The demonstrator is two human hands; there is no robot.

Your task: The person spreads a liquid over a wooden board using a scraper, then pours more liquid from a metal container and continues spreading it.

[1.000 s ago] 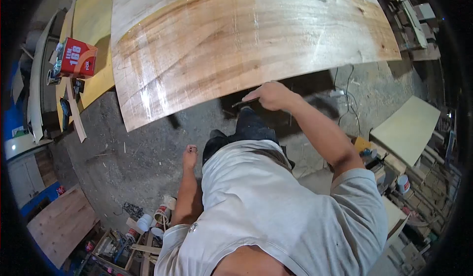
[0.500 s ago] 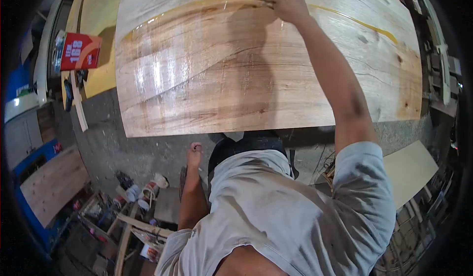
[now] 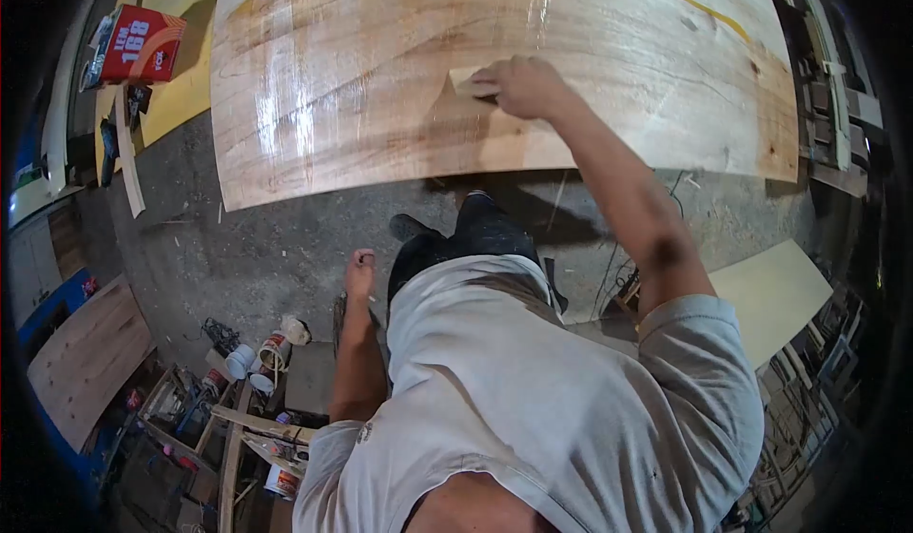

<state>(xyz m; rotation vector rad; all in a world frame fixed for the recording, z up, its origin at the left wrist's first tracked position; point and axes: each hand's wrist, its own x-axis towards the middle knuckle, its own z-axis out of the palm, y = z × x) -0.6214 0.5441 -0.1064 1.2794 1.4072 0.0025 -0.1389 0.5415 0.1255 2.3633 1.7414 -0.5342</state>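
Note:
Pressed against the broad wooden panel (image 3: 656,105) is a thin, pale, flat spreader (image 3: 463,82), with my right hand (image 3: 529,87) closed around it. A wet, glossy film covers the left and middle of the panel. Toward its far right runs a line of yellow liquid, probably glue (image 3: 685,0). My left hand (image 3: 359,274) hangs low beside my body, off the panel, its fingers curled and nothing visible in them.
A red box-shaped can (image 3: 143,46) marked 168 stands at the left on a yellow board (image 3: 190,77). A wooden strip (image 3: 128,153) sticks out below it. White buckets (image 3: 240,361) and a wooden frame (image 3: 233,466) are at lower left. A pale board (image 3: 775,295) leans at right.
My right hand has drawn the spreader from the panel's far side toward me and slightly left. The camera view has shifted, so the panel sits higher. My left hand stays low.

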